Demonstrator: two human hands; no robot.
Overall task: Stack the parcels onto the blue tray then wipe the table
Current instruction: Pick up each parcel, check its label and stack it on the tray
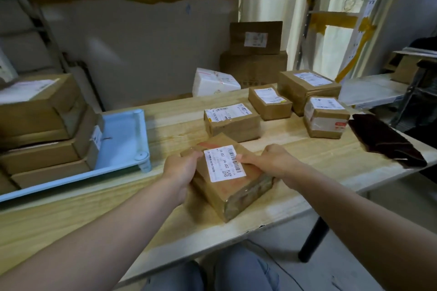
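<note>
Left hand (181, 168) and right hand (272, 160) gripping labelled parcel (227, 179) at opposite sides, fingers curled around edges, near table (295, 149) front; blue tray (123, 139) left, stacked parcels (45, 130) inside.

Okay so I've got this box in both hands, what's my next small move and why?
Probably lift the parcel and carry it left to the blue tray. Your left hand and right hand already grip its sides, the tray already holds stacked boxes, and bare tray floor shows beside them.
</note>
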